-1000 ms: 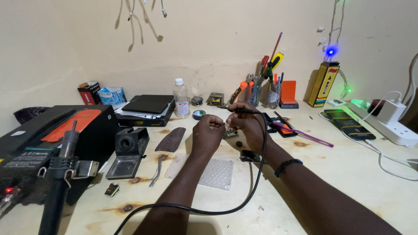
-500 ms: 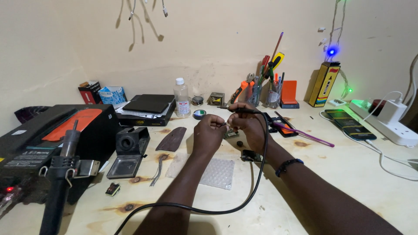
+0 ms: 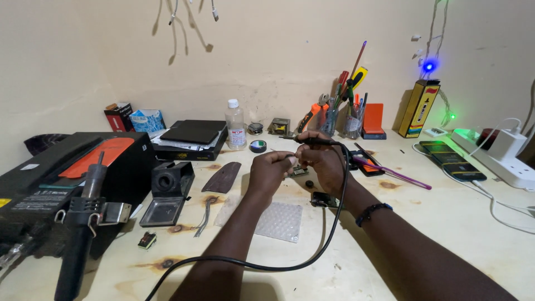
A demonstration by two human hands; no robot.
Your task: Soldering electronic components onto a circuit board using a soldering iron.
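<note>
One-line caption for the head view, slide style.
Right hand holds a corded soldering iron beside the left hand, above a small circuit board on a cluttered wooden workbench.

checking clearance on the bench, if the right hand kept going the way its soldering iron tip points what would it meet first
The right hand holds the soldering iron with its tip pointing left, just above the left hand. Going straight on, it would likely pass over those fingers and meet the clear plastic bottle; depth is unclear.

You had a tall yellow-black box (image 3: pixel 418 108) by the wall, red carton (image 3: pixel 118 116) and blue packet (image 3: pixel 147 119) rear left, labelled clear bottle (image 3: pixel 236 125) between.
</note>
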